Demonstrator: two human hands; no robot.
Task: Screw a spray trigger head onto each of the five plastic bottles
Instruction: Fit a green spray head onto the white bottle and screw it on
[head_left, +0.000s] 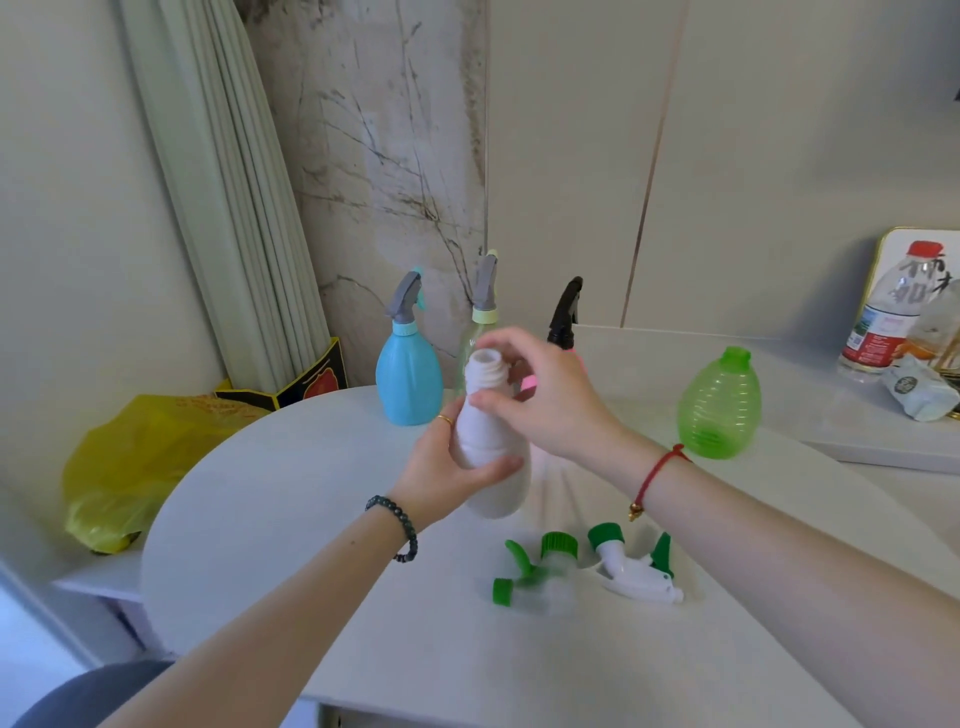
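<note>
White bottle (485, 447): left hand (447, 467) grasps body, right hand (540, 400) pinches bare neck. Heads (587, 564) loose, table (311, 519) 5 o'clock. Risk: cross-threading; green bottle (719, 405) tipping.

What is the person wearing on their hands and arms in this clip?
Both forearms are bare, no sleeves. The left hand has a thin gold ring and a dark green beaded bracelet at the wrist. The right hand has a red string bracelet with a small gold charm.
</note>
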